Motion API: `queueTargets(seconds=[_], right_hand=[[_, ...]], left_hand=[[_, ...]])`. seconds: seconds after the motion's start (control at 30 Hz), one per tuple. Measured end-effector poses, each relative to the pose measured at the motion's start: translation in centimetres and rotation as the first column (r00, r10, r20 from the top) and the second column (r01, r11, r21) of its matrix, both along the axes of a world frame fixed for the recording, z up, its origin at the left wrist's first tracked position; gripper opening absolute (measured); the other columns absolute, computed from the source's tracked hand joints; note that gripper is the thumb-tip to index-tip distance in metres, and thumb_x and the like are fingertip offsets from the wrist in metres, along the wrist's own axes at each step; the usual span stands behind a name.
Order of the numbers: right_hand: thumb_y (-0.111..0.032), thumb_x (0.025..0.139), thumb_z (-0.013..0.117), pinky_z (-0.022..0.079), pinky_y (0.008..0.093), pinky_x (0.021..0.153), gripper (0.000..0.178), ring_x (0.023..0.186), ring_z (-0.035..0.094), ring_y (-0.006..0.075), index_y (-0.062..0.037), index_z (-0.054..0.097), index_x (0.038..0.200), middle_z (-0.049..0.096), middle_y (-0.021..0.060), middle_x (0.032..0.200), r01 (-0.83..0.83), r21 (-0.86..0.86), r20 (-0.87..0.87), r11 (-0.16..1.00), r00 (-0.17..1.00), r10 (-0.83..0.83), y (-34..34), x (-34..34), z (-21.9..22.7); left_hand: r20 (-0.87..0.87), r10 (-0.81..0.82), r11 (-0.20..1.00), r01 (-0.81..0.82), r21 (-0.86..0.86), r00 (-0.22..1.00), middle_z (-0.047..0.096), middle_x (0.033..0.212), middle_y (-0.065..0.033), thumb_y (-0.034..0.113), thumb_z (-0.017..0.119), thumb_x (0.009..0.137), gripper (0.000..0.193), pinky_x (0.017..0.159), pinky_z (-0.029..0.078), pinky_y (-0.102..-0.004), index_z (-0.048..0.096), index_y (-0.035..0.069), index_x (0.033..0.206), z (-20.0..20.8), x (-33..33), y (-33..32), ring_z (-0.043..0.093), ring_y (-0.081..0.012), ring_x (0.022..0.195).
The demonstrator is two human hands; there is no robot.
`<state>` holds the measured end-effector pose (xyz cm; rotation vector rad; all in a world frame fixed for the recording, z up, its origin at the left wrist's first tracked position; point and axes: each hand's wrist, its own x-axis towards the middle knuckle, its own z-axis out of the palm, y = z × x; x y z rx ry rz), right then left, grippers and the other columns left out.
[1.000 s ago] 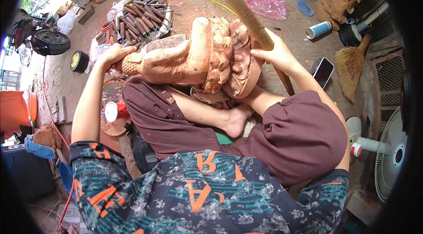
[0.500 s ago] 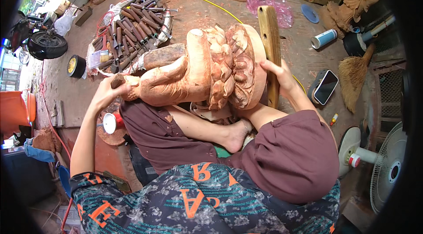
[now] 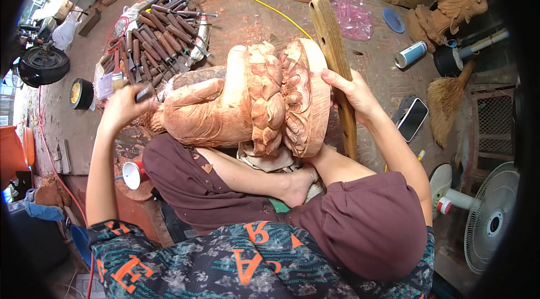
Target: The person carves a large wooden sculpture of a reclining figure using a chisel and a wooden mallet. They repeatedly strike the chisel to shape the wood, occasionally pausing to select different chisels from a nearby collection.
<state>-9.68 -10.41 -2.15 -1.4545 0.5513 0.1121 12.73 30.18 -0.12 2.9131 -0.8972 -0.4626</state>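
Note:
A carved wooden figure [image 3: 208,110] lies on its side across my lap, its round petal-like base to the right. My left hand [image 3: 125,109] is at the narrow left end of the carving, its fingers closed and partly smeared by motion. A short dark piece [image 3: 144,93] shows at those fingertips; its kind is unclear. My right hand [image 3: 360,95] wraps round a long flat wooden bar [image 3: 332,40] with holes near its top. That thumb reaches over the bar to the rim of the base. The bar leans beside the base.
Many wooden-handled chisels [image 3: 163,34] are heaped behind the carving, with a flat brush [image 3: 117,77] beside them. A phone [image 3: 413,119], a spray can [image 3: 410,54], a straw broom [image 3: 447,102] and a fan [image 3: 492,217] stand or lie at right. A red-and-white cup [image 3: 135,174] is by my left knee.
My left hand has shifted up and left along with the dark piece. The bar's top has tilted left, and the carving has turned slightly in my lap. The whole view has shifted a little.

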Motion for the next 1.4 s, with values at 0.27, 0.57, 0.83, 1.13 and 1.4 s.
queueTargets(seconds=[0.27,0.57,0.83,1.13,1.4], right_hand=[[-0.027,0.084,0.071,0.048,0.0237,0.062,0.037,0.07,0.057,0.0077,-0.0022,0.055,0.106,0.058,-0.0001,0.085,0.056,-0.049,0.039,0.997,0.998,-0.054,0.4,-1.5,1.1],[-0.01,0.079,0.068,0.048,0.0285,0.079,0.046,0.087,0.057,0.0126,-0.0014,0.052,0.122,0.06,0.0034,0.103,0.198,-0.576,0.25,0.793,0.966,-0.06,-3.5,-8.7,8.0],[-0.006,0.086,0.062,0.041,0.0194,0.065,0.059,0.07,0.05,0.0059,0.0006,0.037,0.139,0.056,0.0018,0.089,0.31,-0.704,0.363,0.639,0.93,-0.05,-0.7,-8.6,13.7],[-0.011,0.09,0.059,0.04,0.0211,0.071,0.056,0.074,0.048,0.0067,-0.001,0.037,0.14,0.053,0.0012,0.086,0.275,-0.775,0.289,0.569,0.955,-0.068,-1.8,-8.8,12.2],[0.004,0.079,0.066,0.046,0.0257,0.082,0.051,0.093,0.058,0.0129,-0.0023,0.05,0.127,0.061,0.0064,0.103,0.23,-0.93,0.219,0.286,0.973,-0.071,-3.2,-9.3,11.0]], left_hand=[[0.159,-0.539,0.287,0.359,-0.888,0.827,0.062,0.095,-0.0141,0.008,0.066,0.076,0.037,0.074,0.052,-0.036,0.057,0.006,0.112,4.5,-15.9,-19.7,0.063,-0.0307,0.084],[0.369,-0.202,-0.053,0.366,-0.929,0.907,0.049,0.072,-0.004,0.023,0.072,0.071,0.042,0.053,0.045,-0.0347,0.061,0.017,0.111,2.7,-19.5,-29.0,0.056,-0.0221,0.061],[0.243,-0.013,-0.106,0.241,-0.965,0.97,0.053,0.069,-0.0031,0.021,0.076,0.068,0.045,0.052,0.046,-0.0338,0.063,0.017,0.111,2.4,-18.1,-30.1,0.058,-0.0219,0.06],[0.088,0.13,-0.004,0.089,-0.996,0.988,0.06,0.072,-0.0075,0.02,0.073,0.075,0.029,0.055,0.047,-0.0375,0.062,0.014,0.101,2.7,-16.8,-32.2,0.063,-0.0278,0.065],[0.059,0.17,-0.072,0.072,-0.995,0.984,0.063,0.074,-0.0085,0.018,0.073,0.074,0.028,0.056,0.048,-0.0378,0.063,0.013,0.1,2.5,-16.6,-33.0,0.063,-0.0284,0.066]])
